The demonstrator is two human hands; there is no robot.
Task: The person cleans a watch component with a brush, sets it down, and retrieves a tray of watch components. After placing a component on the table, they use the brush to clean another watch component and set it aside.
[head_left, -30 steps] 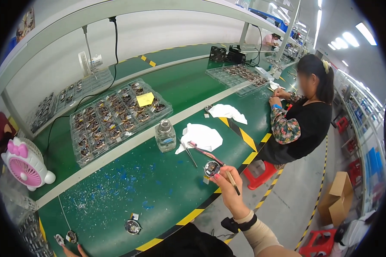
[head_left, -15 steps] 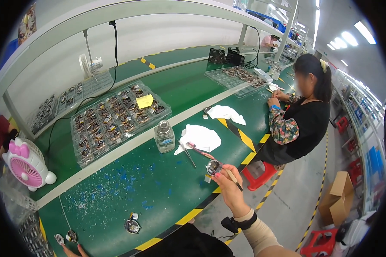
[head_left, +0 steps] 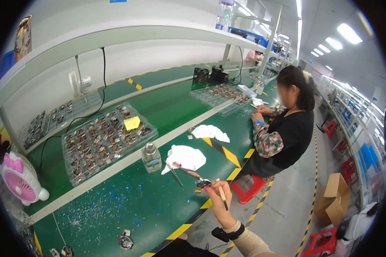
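Green bench (head_left: pixel 167 205): strewn with blue scraps (head_left: pixel 116 197).
Clear tray (head_left: pixel 152 136): loaded with assemblies (head_left: pixel 102 137).
Right hand (head_left: pixel 220 203): clamped on a round module (head_left: pixel 203 183); the left hand cannot be seen.
Pale stick (head_left: pixel 221 193): gripped alongside.
Round module: held above the bench.

A factory workshop, shown by the long green workbench (head_left: pixel 158 195), parts tray (head_left: pixel 120 156) and seated co-worker (head_left: pixel 295 132).

Fingers (head_left: pixel 212 193) partly hide the round part (head_left: pixel 203 183); the lower edge crops a disc (head_left: pixel 66 251).
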